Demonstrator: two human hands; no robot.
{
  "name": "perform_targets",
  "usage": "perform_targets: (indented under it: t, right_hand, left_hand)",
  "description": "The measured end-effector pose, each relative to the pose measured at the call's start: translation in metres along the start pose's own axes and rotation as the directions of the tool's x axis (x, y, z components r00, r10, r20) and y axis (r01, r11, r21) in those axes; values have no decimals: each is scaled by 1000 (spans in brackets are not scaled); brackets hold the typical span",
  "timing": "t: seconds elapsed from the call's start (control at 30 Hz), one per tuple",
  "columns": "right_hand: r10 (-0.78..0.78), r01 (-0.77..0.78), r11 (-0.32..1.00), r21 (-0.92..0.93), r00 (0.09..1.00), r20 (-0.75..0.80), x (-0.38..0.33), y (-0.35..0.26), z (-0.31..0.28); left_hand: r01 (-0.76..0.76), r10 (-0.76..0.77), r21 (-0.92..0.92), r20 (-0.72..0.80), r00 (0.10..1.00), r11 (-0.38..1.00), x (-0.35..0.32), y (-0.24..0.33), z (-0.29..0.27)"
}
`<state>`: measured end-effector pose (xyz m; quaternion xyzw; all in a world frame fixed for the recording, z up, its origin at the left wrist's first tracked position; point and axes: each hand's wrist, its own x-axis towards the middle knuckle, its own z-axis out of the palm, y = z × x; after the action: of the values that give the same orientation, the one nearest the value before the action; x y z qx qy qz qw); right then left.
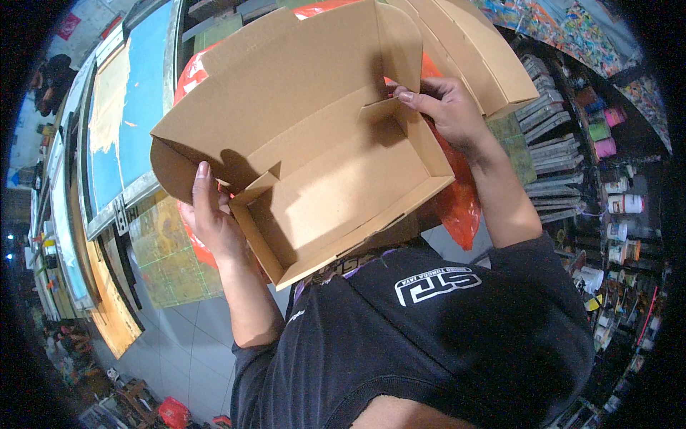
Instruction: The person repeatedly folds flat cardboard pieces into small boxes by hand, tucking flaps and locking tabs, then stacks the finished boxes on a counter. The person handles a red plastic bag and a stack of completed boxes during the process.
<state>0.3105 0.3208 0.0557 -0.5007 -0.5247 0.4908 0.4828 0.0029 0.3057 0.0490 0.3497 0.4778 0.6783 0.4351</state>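
A brown cardboard box (364,189) with its lid raised is held in front of my chest, and its inside is bare. My left hand (214,222) grips the box's left end near the lid hinge, thumb up along the side flap. At the right end, my right hand (454,114) pinches the corner where the lid meets the box, its thumb on the cardboard edge. The lid (286,89) leans back, away from me, with rounded side flaps. Some fingers of both hands are hidden behind the cardboard.
Red plastic (461,204) lies beneath the box. More cardboard boxes (475,53) sit at the far right. A blue screen frame (139,107) stands at left, above a green-yellow gridded mat (175,254). Stacked frames (550,150) and shelves with paint tubs (625,204) line the right.
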Motion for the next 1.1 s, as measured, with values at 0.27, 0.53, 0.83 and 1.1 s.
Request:
perform_targets:
  t: [0.27, 0.53, 0.83, 1.1]
  right_hand:
    - [-12, 14, 1000, 27, 996, -94, -4, 3, 9]
    - [-30, 120, 658, 744, 991, -133, -7, 16, 23]
    - [-26, 216, 813, 540, 941, -338, -14, 27, 26]
    - [-229, 119, 373, 920, 973, -33, -26, 59, 4]
  left_hand:
    - [-55, 55, 17, 7, 998, 998, 1, -7, -4]
    - [-329, 329, 19, 20, 944, 944, 4, -34, -30]
    - [-130, 128, 54, 44, 991, 990, 12, -29, -56]
    - [68, 0, -491, 137, 991, 868, -17, -3, -40]
